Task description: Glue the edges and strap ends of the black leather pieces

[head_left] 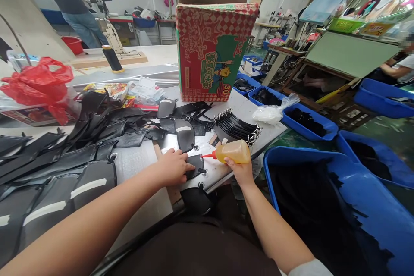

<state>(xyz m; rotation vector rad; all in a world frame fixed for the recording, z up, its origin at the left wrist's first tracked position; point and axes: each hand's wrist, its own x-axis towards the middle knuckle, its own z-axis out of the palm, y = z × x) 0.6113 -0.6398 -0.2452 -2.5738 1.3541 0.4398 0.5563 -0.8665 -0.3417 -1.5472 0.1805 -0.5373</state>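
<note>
My right hand (pixel 241 171) is wrapped round a squeeze bottle (pixel 237 152) of yellowish liquid. The bottle lies nearly level, its red nozzle (pixel 209 155) pointing left, with the tip at the edge of a black leather-like piece (pixel 196 164). Fingers spread, my left hand (pixel 174 167) lies flat on the left part of that piece. Just beyond it is another black piece with a pale strip (pixel 185 136). One more black piece with a small metal buckle (pixel 196 200) hangs by the table's front edge.
Black straps with metal clasps (pixel 237 127) are bunched at the right of the table. A red and green carton (pixel 210 54) stands behind. Layered black pieces (pixel 93 183) cover the left. Blue bins (pixel 343 172) stand at the right, and a sewing machine (pixel 39 17) at back left.
</note>
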